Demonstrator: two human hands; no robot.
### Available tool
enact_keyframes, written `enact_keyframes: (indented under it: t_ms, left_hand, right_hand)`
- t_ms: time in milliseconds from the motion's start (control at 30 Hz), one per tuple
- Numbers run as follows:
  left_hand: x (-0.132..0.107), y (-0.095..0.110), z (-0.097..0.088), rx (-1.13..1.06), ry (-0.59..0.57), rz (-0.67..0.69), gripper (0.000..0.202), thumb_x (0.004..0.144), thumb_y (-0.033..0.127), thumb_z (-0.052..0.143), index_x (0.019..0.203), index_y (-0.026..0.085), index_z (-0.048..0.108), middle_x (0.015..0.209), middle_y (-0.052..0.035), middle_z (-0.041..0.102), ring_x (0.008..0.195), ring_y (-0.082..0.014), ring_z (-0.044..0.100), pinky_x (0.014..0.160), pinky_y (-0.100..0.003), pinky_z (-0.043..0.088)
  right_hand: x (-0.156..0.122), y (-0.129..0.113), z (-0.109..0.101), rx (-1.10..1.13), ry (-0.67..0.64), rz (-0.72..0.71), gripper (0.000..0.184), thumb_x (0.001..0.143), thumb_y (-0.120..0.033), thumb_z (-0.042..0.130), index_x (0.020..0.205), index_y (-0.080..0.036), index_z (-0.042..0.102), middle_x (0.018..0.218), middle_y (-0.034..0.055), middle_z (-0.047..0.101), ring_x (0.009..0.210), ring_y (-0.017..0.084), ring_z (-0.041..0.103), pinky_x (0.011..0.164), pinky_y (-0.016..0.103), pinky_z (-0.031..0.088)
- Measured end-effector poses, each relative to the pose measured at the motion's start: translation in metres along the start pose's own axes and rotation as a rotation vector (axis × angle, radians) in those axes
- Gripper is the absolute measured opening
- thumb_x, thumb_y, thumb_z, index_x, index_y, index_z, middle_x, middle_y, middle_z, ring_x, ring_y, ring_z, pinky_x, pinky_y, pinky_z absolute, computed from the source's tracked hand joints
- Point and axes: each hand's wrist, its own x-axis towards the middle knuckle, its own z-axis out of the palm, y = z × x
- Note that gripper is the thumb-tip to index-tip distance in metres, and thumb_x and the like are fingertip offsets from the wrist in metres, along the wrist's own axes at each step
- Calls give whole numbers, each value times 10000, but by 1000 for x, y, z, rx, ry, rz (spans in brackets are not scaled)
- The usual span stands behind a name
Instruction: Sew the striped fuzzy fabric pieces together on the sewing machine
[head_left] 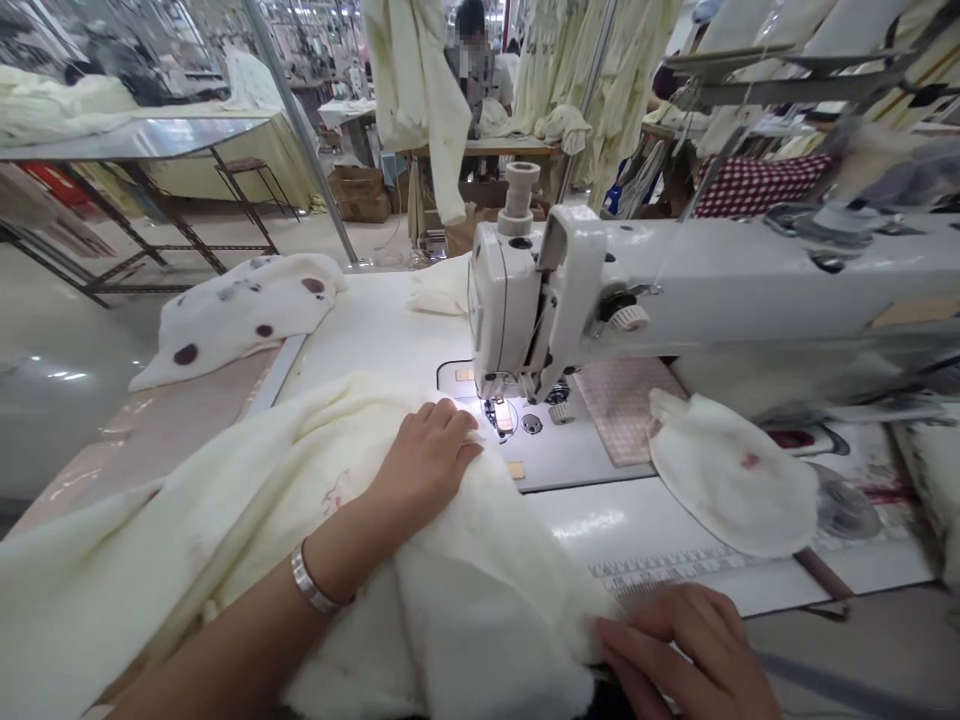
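A large piece of cream plush fabric (495,570) spreads over the left and front of the sewing table, with faint pink marks on it. My left hand (427,455), a silver bracelet on its wrist, lies on the fabric with curled fingers and thumb gripping its edge, just left of the needle area. At the lower right, my right hand (690,645), slightly blurred, pinches the fabric's near corner between thumb and fingers. The white sewing machine (517,300) stands beyond the hands, its lit presser foot (501,412) close to my left fingertips.
A rounded cream piece (739,475) lies right of the machine bed, near a printed ruler scale (645,575). Spotted white fabric (247,310) rests at the table's left edge. Behind are hanging cream garments (420,90), a metal-topped table (150,138) and a person (474,80).
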Motion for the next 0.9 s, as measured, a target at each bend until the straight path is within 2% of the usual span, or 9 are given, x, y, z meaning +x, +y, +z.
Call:
enact_keyframes:
  t_ms: [167,233,367,467,533,633,700,800,900]
  left_hand:
    - [-6,1,-23,-206,24,-18,155,894,218,342,906,211,497,921,-16,557,872,-191,511,771,-328,410]
    - [-13,4,-35,-240,49,-23,164,888,220,342,922,226,502,917,1,576,871,-181,526,754,-300,411]
    - [-33,9,-60,-233,94,0,160,872,201,354,898,241,506,808,30,575,741,-147,541,648,-244,407]
    - [-36,15,-69,-168,151,42,147,873,196,360,893,243,498,774,36,567,676,-138,535,600,-239,394]
    - [-27,18,-64,-87,125,27,119,882,221,381,876,233,499,795,27,579,700,-155,547,599,-256,394]
    - [-3,21,-42,57,-41,-8,112,892,220,403,861,207,510,856,-6,594,784,-197,560,604,-288,399]
    - [10,21,-25,111,-125,-3,104,888,185,411,878,191,514,897,-23,595,835,-212,557,627,-304,409]
    - [18,20,-10,109,-151,-5,91,884,169,418,886,185,507,914,-28,586,846,-208,550,662,-317,420]
    - [15,20,-9,79,-156,-33,89,884,184,411,874,186,499,911,-31,578,828,-201,545,669,-320,426]
  right_hand:
    - [17,2,6,-67,-67,77,326,855,-280,578,1154,-156,532,790,31,545,746,178,501,688,335,335]
    - [30,-2,9,-65,-86,130,392,824,-372,622,1156,-184,533,813,28,544,765,188,500,681,336,324]
    - [46,-16,11,89,-81,160,89,818,-273,617,792,-210,559,734,-11,516,689,154,484,640,320,302]
    - [40,-23,8,245,-100,69,190,823,-177,588,705,-193,440,697,-31,513,664,126,494,642,307,337]
    - [29,-23,8,312,-79,109,213,822,-170,586,721,-206,401,668,-48,501,643,117,499,630,284,378]
    - [15,-20,11,309,-42,341,143,833,-221,575,838,-228,432,694,-41,502,638,123,515,563,242,428]
    - [11,-17,11,276,-48,384,173,847,-241,559,977,-231,446,741,-27,531,665,133,533,584,248,448]
    - [14,-12,6,176,-68,231,133,859,-183,517,975,-231,469,732,-22,541,677,143,526,650,287,423]
    - [18,-7,-2,49,-106,80,97,856,-130,478,878,-216,518,682,-14,520,638,141,493,606,279,363]
